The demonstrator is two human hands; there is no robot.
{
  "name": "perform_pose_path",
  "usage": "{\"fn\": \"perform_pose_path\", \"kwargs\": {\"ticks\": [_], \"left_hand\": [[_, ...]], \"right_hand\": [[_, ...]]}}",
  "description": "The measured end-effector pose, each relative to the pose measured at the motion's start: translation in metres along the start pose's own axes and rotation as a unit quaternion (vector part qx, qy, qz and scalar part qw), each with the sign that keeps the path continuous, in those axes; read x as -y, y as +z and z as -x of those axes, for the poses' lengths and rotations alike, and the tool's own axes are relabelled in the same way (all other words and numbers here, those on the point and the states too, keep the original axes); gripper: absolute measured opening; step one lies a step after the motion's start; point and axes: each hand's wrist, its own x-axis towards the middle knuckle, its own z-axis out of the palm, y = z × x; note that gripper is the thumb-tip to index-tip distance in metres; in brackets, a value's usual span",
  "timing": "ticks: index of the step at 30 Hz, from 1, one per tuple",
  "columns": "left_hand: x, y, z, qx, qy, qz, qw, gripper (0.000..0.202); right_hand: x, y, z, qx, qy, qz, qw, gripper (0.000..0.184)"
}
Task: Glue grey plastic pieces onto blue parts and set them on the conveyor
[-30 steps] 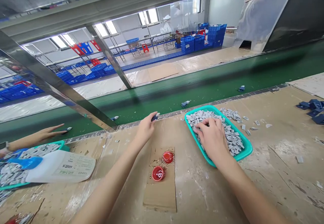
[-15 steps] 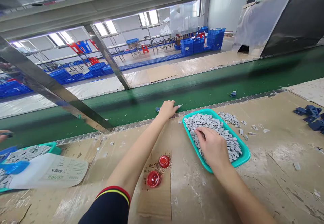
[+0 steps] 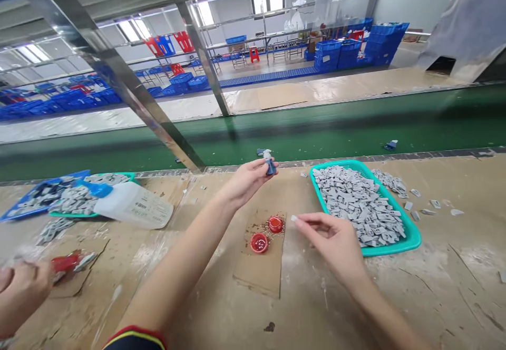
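My left hand (image 3: 253,178) grips a small dark blue plastic part with a grey-white top (image 3: 270,163), lifted near the edge of the green belt. Between the thumb and fingertips of my right hand (image 3: 332,236) is a small grey plastic piece (image 3: 293,218), mostly covered. My right hand is just left of a turquoise basket (image 3: 413,236) heaped with similar grey pieces (image 3: 351,197). Below and between my hands, two small red caps, one with shiny liquid (image 3: 259,242) and a second (image 3: 275,224), sit on a cardboard strip (image 3: 259,279).
The green conveyor belt (image 3: 336,136) crosses behind, carrying blue parts (image 3: 390,145). At left lie a white bottle with a blue cap (image 3: 138,205), a blue tray (image 3: 23,205) and another person's hand (image 3: 26,292). A metal post (image 3: 158,123) rises left of centre. Loose grey pieces (image 3: 409,205) lie right of the basket.
My left hand has come back from the belt with the dark blue part. My right hand has left the basket with a grey piece. The view has shifted left.
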Motion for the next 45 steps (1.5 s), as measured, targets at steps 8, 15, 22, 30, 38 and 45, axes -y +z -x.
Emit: {"fn": "perform_pose_path", "kwargs": {"ticks": [8, 15, 22, 30, 38, 45], "left_hand": [[-0.006, -0.015, 0.133, -0.220, -0.059, 0.229, 0.946, 0.028], [0.026, 0.000, 0.168, -0.317, -0.093, 0.238, 0.914, 0.027], [0.025, 0.023, 0.162, -0.313, -0.097, 0.221, 0.918, 0.030], [0.027, 0.055, 0.146, -0.306, -0.087, 0.223, 0.921, 0.030], [0.019, 0.068, 0.142, -0.306, -0.096, 0.233, 0.918, 0.031], [0.017, 0.071, 0.144, -0.305, -0.097, 0.222, 0.921, 0.030]], "right_hand": [[-0.020, 0.027, -0.009, 0.065, 0.099, -0.062, 0.991, 0.033], [-0.022, 0.033, -0.012, 0.068, 0.113, -0.043, 0.990, 0.037], [-0.024, 0.031, -0.014, 0.078, 0.128, -0.070, 0.986, 0.036], [-0.007, 0.015, -0.008, 0.126, 0.199, -0.211, 0.949, 0.023], [0.001, 0.015, 0.005, 0.215, 0.175, -0.205, 0.939, 0.019], [-0.001, 0.014, 0.005, 0.233, 0.154, -0.174, 0.944, 0.020]]}}
